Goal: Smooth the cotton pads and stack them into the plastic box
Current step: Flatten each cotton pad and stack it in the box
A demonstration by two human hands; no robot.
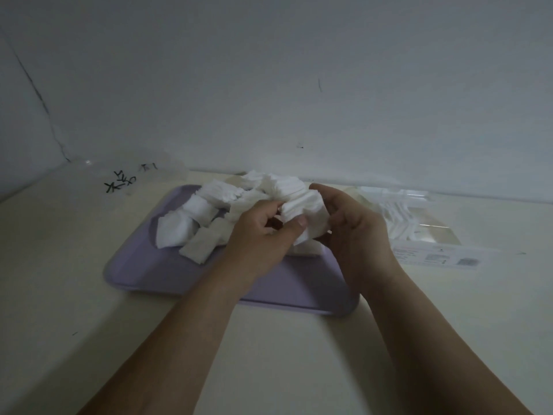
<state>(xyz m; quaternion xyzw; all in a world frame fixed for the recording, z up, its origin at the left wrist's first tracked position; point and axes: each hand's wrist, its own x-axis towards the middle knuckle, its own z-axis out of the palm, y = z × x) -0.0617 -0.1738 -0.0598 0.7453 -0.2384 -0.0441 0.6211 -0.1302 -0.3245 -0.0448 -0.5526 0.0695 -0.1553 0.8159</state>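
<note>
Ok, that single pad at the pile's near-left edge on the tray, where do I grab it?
Probably pinch the single pad by its near edge, coming from the front-left over bare tray. It lies fairly flat with that edge free, while its far side butts against the pile. The left hand and right hand both grip a pad stack now.

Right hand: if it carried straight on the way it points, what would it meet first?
Likely the loose pad pile on the purple tray, just beyond the pad bundle that the right hand grips together with the left hand. Its height above the pile is hard to judge.
</note>
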